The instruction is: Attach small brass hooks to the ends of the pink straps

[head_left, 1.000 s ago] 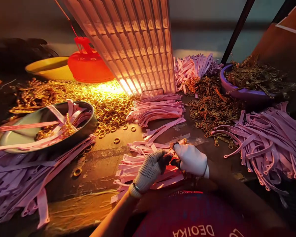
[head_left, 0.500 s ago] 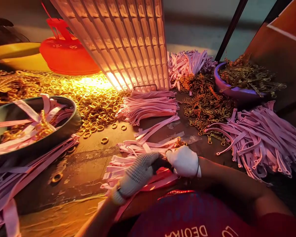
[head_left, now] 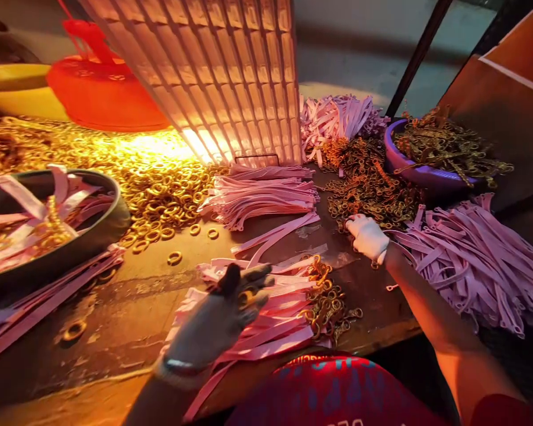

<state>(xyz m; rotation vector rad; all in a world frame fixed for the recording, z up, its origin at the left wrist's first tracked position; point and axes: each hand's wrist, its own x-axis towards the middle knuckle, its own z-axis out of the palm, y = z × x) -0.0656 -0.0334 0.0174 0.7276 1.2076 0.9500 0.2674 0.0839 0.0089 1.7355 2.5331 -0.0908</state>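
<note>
My left hand point(head_left: 224, 313), in a grey glove with a dark thumb tip, is over a layer of pink straps point(head_left: 270, 328). A gold ring point(head_left: 247, 299) sits among its curled fingers. Further right, my white-gloved right hand point(head_left: 368, 236) reaches to the near edge of a heap of short gold chains with clasps point(head_left: 373, 186). Its fingers are bunched together, and what they pinch is hidden. Gold clasp pieces point(head_left: 333, 305) are gathered at the right ends of the straps between my hands.
Loose gold rings point(head_left: 160, 204) spread across the left, near an oval bowl point(head_left: 123, 207) holding straps. A ribbed panel point(head_left: 249, 89) stands behind a strap bundle point(head_left: 266, 195). At right are a purple basin point(head_left: 393, 148) full of chains and a strap pile point(head_left: 475, 260). A red lamp-like object point(head_left: 109, 97) hangs left.
My hands, together over the straps before, have parted. The right has moved away to the chain heap; the left has shifted slightly left and down, its gold ring now visible. The view has shifted slightly.
</note>
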